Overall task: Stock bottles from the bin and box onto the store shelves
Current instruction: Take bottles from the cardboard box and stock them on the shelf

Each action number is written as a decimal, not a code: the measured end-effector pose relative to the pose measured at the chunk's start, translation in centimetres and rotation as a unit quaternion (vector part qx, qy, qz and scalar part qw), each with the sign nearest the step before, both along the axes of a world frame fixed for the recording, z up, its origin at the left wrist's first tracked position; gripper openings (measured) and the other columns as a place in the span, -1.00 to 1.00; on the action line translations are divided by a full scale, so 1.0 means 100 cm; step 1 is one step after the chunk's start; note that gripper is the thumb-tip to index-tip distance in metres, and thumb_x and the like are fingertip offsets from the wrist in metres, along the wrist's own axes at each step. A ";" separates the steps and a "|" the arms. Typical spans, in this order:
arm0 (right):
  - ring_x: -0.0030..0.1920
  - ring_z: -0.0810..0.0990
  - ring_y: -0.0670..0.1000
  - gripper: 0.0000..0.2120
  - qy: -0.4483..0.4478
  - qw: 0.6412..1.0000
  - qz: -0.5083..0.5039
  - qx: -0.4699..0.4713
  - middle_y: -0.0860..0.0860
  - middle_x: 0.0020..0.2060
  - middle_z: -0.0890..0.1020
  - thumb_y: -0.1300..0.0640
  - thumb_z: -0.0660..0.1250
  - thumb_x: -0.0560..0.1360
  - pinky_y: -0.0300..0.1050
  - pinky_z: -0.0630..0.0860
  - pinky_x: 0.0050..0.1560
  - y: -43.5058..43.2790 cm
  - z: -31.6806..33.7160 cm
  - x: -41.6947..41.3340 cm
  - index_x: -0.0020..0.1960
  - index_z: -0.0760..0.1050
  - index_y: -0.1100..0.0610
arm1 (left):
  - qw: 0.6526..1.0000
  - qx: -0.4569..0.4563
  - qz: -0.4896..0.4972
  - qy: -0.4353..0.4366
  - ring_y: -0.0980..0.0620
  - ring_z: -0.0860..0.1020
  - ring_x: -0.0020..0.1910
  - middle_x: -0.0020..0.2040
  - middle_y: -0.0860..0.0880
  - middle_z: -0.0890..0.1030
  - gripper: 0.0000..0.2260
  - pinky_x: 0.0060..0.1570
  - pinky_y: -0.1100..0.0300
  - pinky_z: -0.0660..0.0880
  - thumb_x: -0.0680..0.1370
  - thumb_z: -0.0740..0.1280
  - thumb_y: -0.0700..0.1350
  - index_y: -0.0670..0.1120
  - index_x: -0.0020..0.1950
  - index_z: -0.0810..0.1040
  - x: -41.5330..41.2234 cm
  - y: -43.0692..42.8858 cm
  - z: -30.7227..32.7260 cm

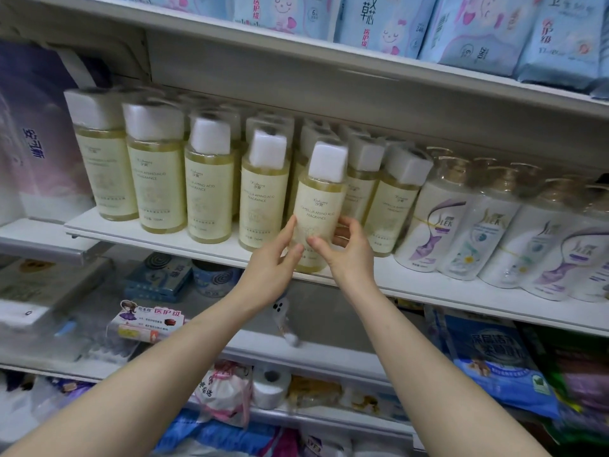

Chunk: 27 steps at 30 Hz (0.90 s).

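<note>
Head view, tilted up at store shelves. Nearest, two bare forearms reaching forward and up. At their ends, left hand [272, 262] and right hand [348, 252] closed around one pale yellow bottle [321, 202], fingers [350, 225] gripping its lower half from both sides, neither hand nearer. Held upright, long axis vertical, base at the front edge of the middle shelf [412, 285], contact unclear. Just behind and leftward, matching bottles [209, 196] in crowded rows; close on the right, white bottles [438, 225] hemming the slot.

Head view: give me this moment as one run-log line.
step: shelving | left hand: holds yellow bottle | right hand: holds yellow bottle | position: upright at shelf front edge
</note>
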State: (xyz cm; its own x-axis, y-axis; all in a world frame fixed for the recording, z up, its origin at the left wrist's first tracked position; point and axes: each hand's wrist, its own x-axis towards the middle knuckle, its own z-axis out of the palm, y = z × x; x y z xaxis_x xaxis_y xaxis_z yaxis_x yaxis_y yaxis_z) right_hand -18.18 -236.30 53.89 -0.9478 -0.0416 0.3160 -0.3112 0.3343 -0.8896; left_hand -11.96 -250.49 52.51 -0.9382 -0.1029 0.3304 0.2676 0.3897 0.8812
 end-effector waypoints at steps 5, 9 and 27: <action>0.07 0.62 -0.08 -0.49 0.004 1.000 -0.011 0.017 -0.07 0.06 0.66 0.06 0.57 0.37 -0.12 0.54 0.17 -0.008 0.002 -0.010 0.26 0.48 0.03 | 1.000 -0.028 -0.007 -0.003 0.40 0.21 0.35 0.58 0.09 0.17 -0.45 0.14 0.70 0.13 0.67 0.17 -0.08 -0.02 0.61 0.02 -0.012 0.006 -0.002; 0.09 0.64 -0.06 -0.49 0.006 1.000 -0.011 0.021 -0.05 0.07 0.68 0.07 0.58 0.36 -0.02 0.56 0.21 -0.012 0.001 -0.021 0.26 0.50 0.04 | 0.999 -0.041 -0.011 -0.001 0.23 0.11 0.53 0.61 0.05 0.09 -0.41 0.47 0.32 0.11 0.67 0.17 -0.05 -0.02 0.62 -0.07 -0.022 0.005 -0.006; 0.15 0.63 -0.05 -0.43 -0.013 1.000 0.021 0.013 -0.02 0.16 0.66 0.06 0.53 0.42 0.01 0.54 0.25 -0.015 -0.001 -0.025 0.37 0.44 0.07 | 1.000 -0.004 0.021 -0.001 0.19 0.10 0.55 0.61 0.05 0.10 -0.39 0.53 0.12 0.14 0.65 0.21 -0.08 -0.02 0.62 -0.03 -0.031 0.009 -0.006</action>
